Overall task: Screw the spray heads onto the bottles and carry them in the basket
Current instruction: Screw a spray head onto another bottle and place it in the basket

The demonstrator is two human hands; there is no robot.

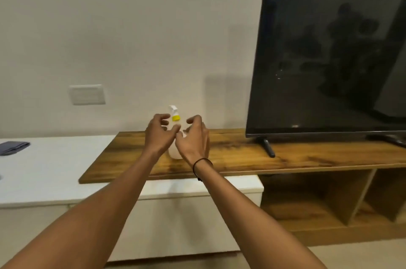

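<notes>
**Both hands at the spray bottle on the wooden desk**

I see my two arms stretched forward over the furniture, meeting at a white spray bottle (175, 152) that stands upright on the wooden desk (230, 156), near its left end and close to the wall. The bottle carries a white spray head (173, 110) with a yellow collar (176, 118) at the neck, and the head sits on top of the bottle.

My left hand (159, 134) is on the left of the bottle with its fingers curled loosely in the air beside the collar; I see no contact between those upper fingers and the head, and the picture is blurred there. Its thumb lies across the bottle's shoulder. My right hand (194, 136) is on the right, fingers bent toward the neck, with a black band (202, 162) round the wrist. Whether either grip is actually closed on the bottle I cannot tell, since the hands cover most of its body.

A dark television (329, 55) stands on the same desk, well to the right of the bottle. To the left, a white cabinet top (55, 169) runs under the wooden desk, with a folded grey cloth (13, 147) at its far left. A white wall plate (86, 94) sits on the wall above.
</notes>
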